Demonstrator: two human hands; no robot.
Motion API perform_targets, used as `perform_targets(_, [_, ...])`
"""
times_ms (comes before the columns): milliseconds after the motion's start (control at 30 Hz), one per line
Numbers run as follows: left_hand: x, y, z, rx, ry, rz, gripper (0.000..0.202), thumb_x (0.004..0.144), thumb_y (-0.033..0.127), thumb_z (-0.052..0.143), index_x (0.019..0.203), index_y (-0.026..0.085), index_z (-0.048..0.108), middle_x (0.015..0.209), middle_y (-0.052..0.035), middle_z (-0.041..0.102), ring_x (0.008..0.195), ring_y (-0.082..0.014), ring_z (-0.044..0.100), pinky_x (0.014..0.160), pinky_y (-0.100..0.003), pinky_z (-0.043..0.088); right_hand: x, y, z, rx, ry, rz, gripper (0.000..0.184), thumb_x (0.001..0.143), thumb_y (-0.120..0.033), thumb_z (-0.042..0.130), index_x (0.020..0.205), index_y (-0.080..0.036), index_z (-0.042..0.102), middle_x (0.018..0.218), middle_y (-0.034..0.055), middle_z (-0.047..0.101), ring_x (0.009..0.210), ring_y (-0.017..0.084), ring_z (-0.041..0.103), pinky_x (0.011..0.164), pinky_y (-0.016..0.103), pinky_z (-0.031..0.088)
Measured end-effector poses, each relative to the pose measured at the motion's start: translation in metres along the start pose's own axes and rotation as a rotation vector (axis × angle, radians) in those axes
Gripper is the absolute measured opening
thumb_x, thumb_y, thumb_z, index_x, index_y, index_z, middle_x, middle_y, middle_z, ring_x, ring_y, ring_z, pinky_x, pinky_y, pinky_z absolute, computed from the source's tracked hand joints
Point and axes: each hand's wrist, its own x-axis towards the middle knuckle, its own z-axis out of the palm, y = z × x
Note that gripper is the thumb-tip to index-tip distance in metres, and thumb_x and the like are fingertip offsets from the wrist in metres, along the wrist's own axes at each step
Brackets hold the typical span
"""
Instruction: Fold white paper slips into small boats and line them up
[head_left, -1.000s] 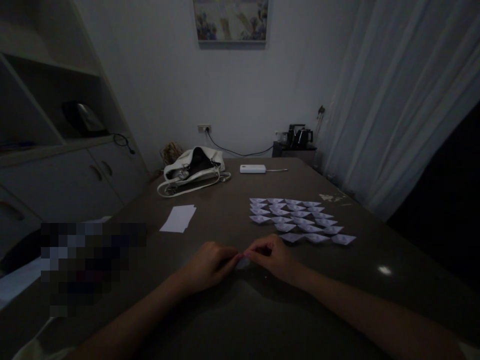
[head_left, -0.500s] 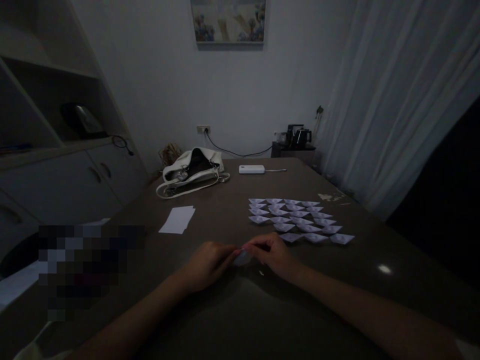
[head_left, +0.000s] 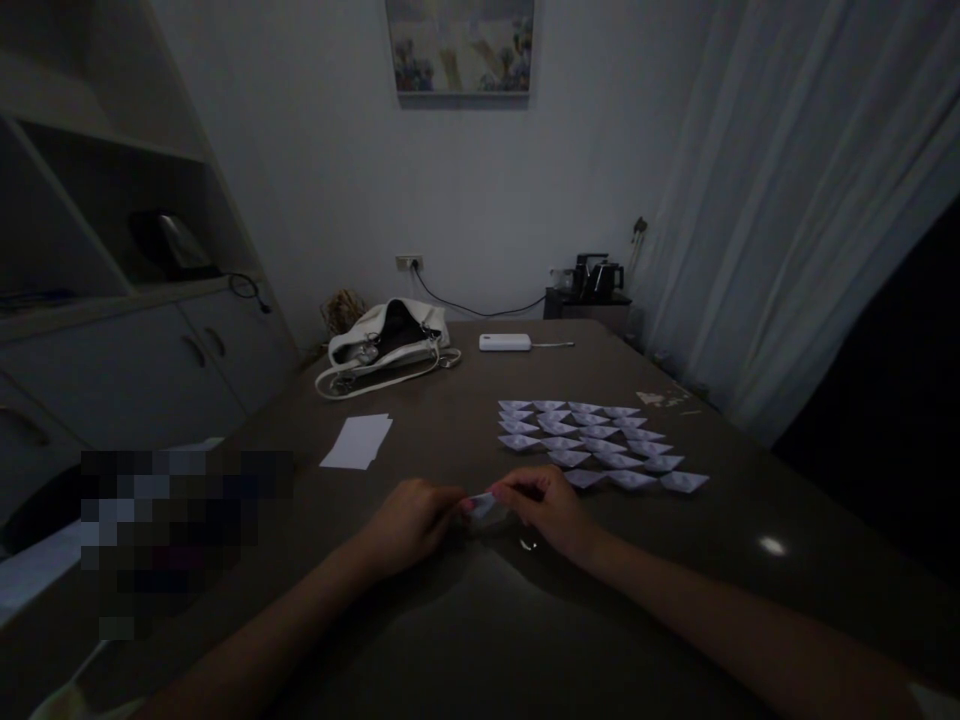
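Note:
A small folded piece of white paper (head_left: 482, 505) is pinched between my two hands, just above the table. My left hand (head_left: 415, 525) grips its left end with thumb and fingers. At its right end, the thumb and index finger of my right hand (head_left: 551, 510) hold on. Beyond my right hand, several folded paper boats (head_left: 598, 432) stand in rows, and the nearest row is partly hidden by that hand. A few flat sheets of white paper (head_left: 356, 442) lie stacked to the left, beyond my left hand.
The brown table (head_left: 450, 620) carries a white handbag (head_left: 390, 340) and a white power bank (head_left: 505, 342) at the far side. Paper scraps (head_left: 660, 399) lie near the right edge. A blurred-out patch (head_left: 180, 530) covers things at the left.
The folded paper has turned between my fingers and shows more of its face. My left hand has shifted slightly left, while my right hand stays almost where it was.

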Motion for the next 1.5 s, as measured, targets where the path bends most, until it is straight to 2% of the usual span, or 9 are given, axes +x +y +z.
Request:
perform_targets(167, [0.0, -0.001, -0.001, -0.02, 0.029, -0.036, 0.024, 0.088, 0.014, 0.04, 0.081, 0.014, 0.063, 0.066, -0.0047, 0.066, 0.056, -0.0144, 0.059, 0.053, -0.021, 0.035, 0.0, 0.007, -0.001, -0.008, 0.029, 0.015, 0.027, 0.076, -0.035, 0.068, 0.097, -0.019, 0.069, 0.052, -0.0057, 0.047, 0.044, 0.007, 0.037, 0.043, 0.019, 0.026])
perform_targets(400, [0.0, 0.002, -0.003, -0.023, 0.004, -0.023, 0.041, 0.098, 0.034, 0.031, 0.08, 0.015, 0.063, 0.066, -0.0026, 0.064, 0.054, -0.0121, 0.055, 0.053, -0.02, 0.033, 0.003, 0.007, -0.001, 0.063, 0.041, 0.015, 0.026, 0.079, -0.039, 0.063, 0.082, -0.015, 0.07, 0.058, -0.0014, 0.053, 0.049, 0.008, 0.041, 0.046, 0.021, 0.029])
perform_targets(667, [-0.001, 0.001, -0.001, -0.022, -0.027, -0.006, 0.041, 0.097, 0.034, 0.032, 0.077, 0.014, 0.062, 0.065, -0.0031, 0.063, 0.056, -0.0126, 0.057, 0.055, -0.021, 0.035, 0.004, 0.004, -0.002, 0.159, 0.135, 0.063, 0.025, 0.079, -0.041, 0.063, 0.083, -0.017, 0.067, 0.051, -0.0052, 0.041, 0.046, 0.008, 0.034, 0.043, 0.021, 0.024])
perform_targets(767, [-0.001, 0.004, -0.003, -0.043, -0.027, 0.01, 0.042, 0.097, 0.033, 0.031, 0.076, 0.014, 0.062, 0.064, -0.0026, 0.062, 0.057, -0.0127, 0.057, 0.056, -0.021, 0.036, 0.004, 0.004, -0.002, 0.148, 0.11, 0.048, 0.026, 0.08, -0.042, 0.062, 0.082, -0.017, 0.067, 0.052, -0.0053, 0.041, 0.046, 0.008, 0.036, 0.043, 0.021, 0.025])
perform_targets(900, [0.0, 0.008, -0.004, -0.129, -0.006, 0.006, 0.04, 0.096, 0.036, 0.034, 0.079, 0.014, 0.063, 0.065, -0.0015, 0.061, 0.058, -0.013, 0.056, 0.056, -0.022, 0.037, 0.004, 0.005, -0.002, 0.101, -0.004, -0.016, 0.027, 0.081, -0.042, 0.061, 0.082, -0.016, 0.066, 0.058, -0.0033, 0.05, 0.046, 0.007, 0.04, 0.045, 0.021, 0.03])
perform_targets(1100, [0.002, 0.011, 0.0, -0.514, 0.059, -0.035, 0.031, 0.092, 0.033, 0.047, 0.116, 0.017, 0.059, 0.102, -0.0057, 0.068, 0.087, -0.0173, 0.062, 0.075, -0.026, 0.046, 0.002, 0.004, 0.0, 0.075, -0.098, -0.043, 0.025, 0.085, -0.039, 0.058, 0.082, -0.015, 0.064, 0.062, -0.002, 0.054, 0.05, 0.008, 0.047, 0.048, 0.02, 0.035])
perform_targets(1200, [0.002, 0.012, 0.003, -0.614, 0.033, -0.05, 0.029, 0.091, 0.033, 0.05, 0.112, 0.016, 0.062, 0.102, -0.0057, 0.069, 0.091, -0.0188, 0.062, 0.079, -0.028, 0.047, 0.001, 0.003, 0.0, 0.086, -0.113, -0.047, 0.024, 0.085, -0.039, 0.058, 0.083, -0.015, 0.063, 0.067, -0.0005, 0.057, 0.05, 0.007, 0.048, 0.047, 0.019, 0.036])
perform_targets(1333, [0.002, 0.012, 0.004, -0.622, -0.013, -0.062, 0.027, 0.089, 0.034, 0.053, 0.102, 0.015, 0.066, 0.091, -0.0047, 0.07, 0.083, -0.0184, 0.063, 0.074, -0.027, 0.047, 0.001, 0.002, 0.0, 0.096, -0.121, -0.042, 0.025, 0.084, -0.04, 0.058, 0.083, -0.015, 0.063, 0.07, 0.0006, 0.059, 0.05, 0.007, 0.049, 0.047, 0.02, 0.038])
perform_targets(1500, [0.001, 0.013, 0.002, -0.644, -0.01, -0.051, 0.027, 0.088, 0.034, 0.055, 0.107, 0.017, 0.065, 0.096, -0.0045, 0.07, 0.086, -0.0181, 0.062, 0.076, -0.027, 0.046, 0.001, 0.004, 0.0, 0.113, -0.135, -0.037, 0.025, 0.084, -0.04, 0.059, 0.082, -0.015, 0.062, 0.07, -0.0003, 0.058, 0.052, 0.007, 0.05, 0.049, 0.02, 0.039])
